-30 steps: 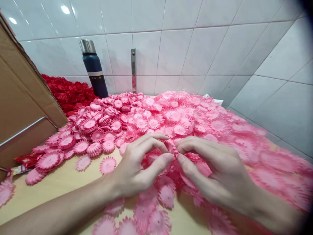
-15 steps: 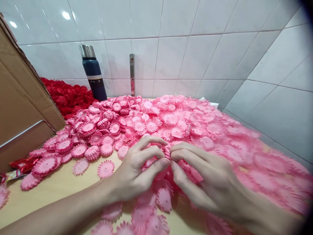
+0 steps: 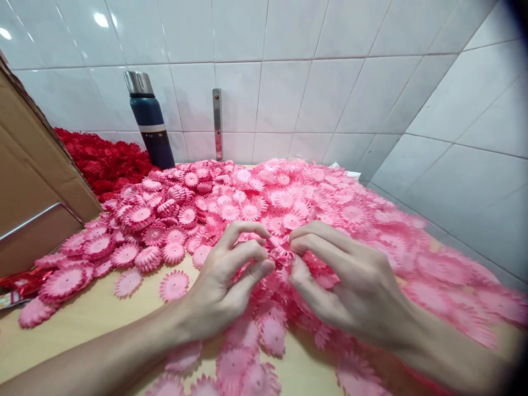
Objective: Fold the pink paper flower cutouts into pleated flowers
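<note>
Between my two hands is a small pink scalloped petal piece (image 3: 281, 251), held at its edges by the fingertips. Thumb and fingers of my left hand (image 3: 231, 278) close on its left side, while my right hand (image 3: 350, 283) pinches its right side. Fingertips partly cover the piece, and its outline blends with the pink around it. Under and behind both hands spreads a large heap of pink petal discs (image 3: 251, 210) with frilled edges. A few loose discs (image 3: 174, 285) lie flat on the pale yellow table (image 3: 103, 324) left of my hands.
A dark blue bottle (image 3: 154, 129) with a steel cap stands at the back left, beside a red petal heap (image 3: 107, 162). A cardboard box (image 3: 37, 170) rises at the far left, near a red wrapper (image 3: 25, 283). Behind is a tiled wall (image 3: 280, 96) with a metal strip (image 3: 217, 124).
My hands have moved slightly apart, and the pink piece between the fingertips looks more spread. The whole view has shifted a little, so the background sits farther left.
</note>
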Demonstrator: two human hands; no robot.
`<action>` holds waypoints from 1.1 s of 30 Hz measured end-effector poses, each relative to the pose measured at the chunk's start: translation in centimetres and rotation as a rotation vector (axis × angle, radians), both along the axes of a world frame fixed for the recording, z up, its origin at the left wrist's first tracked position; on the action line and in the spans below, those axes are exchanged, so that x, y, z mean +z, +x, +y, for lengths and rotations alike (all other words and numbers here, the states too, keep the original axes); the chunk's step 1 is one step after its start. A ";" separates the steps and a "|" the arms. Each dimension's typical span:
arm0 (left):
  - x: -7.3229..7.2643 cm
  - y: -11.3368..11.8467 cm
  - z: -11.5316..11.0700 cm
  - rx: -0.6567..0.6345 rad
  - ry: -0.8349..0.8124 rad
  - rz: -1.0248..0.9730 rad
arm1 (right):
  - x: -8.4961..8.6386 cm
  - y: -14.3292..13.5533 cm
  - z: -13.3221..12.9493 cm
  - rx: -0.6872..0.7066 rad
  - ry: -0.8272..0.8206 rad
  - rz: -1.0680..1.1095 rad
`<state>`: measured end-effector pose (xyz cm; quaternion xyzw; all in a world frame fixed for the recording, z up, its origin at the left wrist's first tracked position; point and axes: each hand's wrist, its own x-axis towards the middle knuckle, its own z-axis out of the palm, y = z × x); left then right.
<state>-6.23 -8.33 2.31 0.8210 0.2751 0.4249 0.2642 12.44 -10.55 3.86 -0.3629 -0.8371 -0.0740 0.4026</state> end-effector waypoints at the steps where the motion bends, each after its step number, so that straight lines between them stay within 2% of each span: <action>1: 0.0 0.0 0.0 -0.002 -0.005 -0.006 | 0.1 0.0 0.1 -0.002 0.012 -0.003; 8: -0.1 0.0 0.2 0.020 -0.032 -0.042 | 0.5 0.0 0.7 0.016 0.024 -0.011; 18: -0.1 0.2 0.1 0.072 0.040 -0.065 | -0.4 -0.1 0.1 0.097 -0.031 0.044; 21: -0.2 0.1 0.0 0.069 0.065 -0.036 | -0.5 -0.2 -0.1 0.086 0.009 0.040; 28: -0.4 -0.1 0.2 0.084 0.105 -0.040 | -0.5 0.3 0.4 0.091 -0.095 0.031; 33: -0.6 0.0 0.4 0.086 0.119 -0.084 | -0.4 0.4 0.5 0.046 -0.074 -0.045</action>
